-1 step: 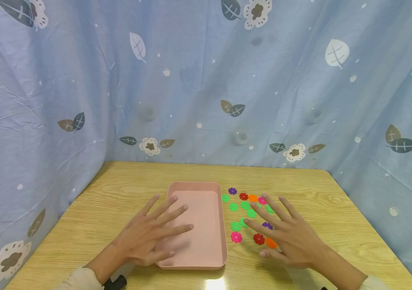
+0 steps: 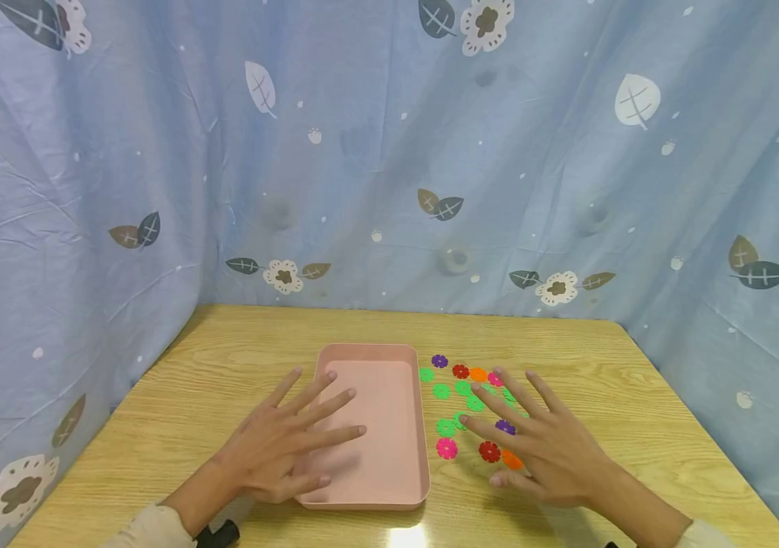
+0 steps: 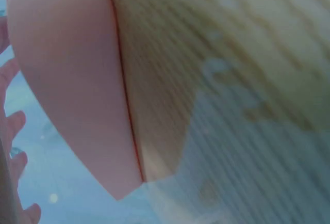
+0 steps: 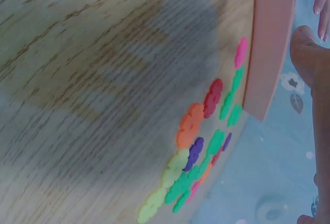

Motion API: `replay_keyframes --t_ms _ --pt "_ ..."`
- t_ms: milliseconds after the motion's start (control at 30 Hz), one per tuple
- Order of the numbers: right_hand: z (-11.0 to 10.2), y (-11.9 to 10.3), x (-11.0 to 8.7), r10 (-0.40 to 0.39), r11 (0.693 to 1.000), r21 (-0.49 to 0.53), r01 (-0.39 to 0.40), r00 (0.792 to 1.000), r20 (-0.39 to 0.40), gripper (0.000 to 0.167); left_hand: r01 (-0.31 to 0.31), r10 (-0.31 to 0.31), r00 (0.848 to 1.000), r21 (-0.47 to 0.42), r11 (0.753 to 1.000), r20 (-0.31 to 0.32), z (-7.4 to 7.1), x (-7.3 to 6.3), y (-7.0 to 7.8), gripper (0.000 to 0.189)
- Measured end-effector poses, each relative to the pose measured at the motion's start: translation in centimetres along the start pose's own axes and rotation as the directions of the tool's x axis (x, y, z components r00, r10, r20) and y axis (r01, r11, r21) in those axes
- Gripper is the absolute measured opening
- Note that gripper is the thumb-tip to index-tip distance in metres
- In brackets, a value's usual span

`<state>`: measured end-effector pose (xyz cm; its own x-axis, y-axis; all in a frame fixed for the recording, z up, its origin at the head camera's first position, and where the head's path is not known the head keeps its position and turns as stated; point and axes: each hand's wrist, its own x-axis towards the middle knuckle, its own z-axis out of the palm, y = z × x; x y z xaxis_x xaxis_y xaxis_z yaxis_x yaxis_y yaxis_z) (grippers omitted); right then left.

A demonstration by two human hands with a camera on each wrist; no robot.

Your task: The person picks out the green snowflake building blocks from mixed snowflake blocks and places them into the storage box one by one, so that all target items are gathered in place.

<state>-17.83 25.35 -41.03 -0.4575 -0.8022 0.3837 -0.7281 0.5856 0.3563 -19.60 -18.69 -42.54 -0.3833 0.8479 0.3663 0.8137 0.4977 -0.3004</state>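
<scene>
My left hand (image 2: 279, 445) hovers with fingers spread over the left side of a shallow pink tray (image 2: 389, 418), holding nothing. In the left wrist view its fingertips (image 3: 16, 123) show at the left edge, beyond the tray's outer wall (image 3: 72, 79). To the right of the tray, flat flower-shaped plastic discs lie scattered: several green ones (image 2: 445, 428), a pink one (image 2: 447, 448), a dark red one (image 2: 489, 451), an orange one (image 2: 512, 459). Above them my right hand (image 2: 553, 453) is spread and holds nothing. It hides yellow-green discs (image 4: 175, 167) seen in the right wrist view.
The wooden table (image 2: 225, 358) carries the tray and discs. Behind it and along both sides hangs a blue curtain (image 2: 362, 152) printed with leaves and flowers. A black object (image 2: 219, 534) shows by the left wrist.
</scene>
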Motion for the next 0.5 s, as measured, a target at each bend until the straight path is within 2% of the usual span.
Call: replay_keyframes --t_ms 267,500 --pt "0.11 -0.53 0.26 0.006 1.000 0.026 -0.005 1.000 -0.025 0.071 -0.009 0.009 1.000 -0.003 1.000 0.020 -0.08 0.56 0.32 0.074" --pt "-0.17 -0.75 0.53 0.044 0.998 0.036 -0.043 0.999 -0.028 0.075 0.033 -0.033 0.999 0.013 0.999 0.009 -0.09 0.45 0.52 0.074"
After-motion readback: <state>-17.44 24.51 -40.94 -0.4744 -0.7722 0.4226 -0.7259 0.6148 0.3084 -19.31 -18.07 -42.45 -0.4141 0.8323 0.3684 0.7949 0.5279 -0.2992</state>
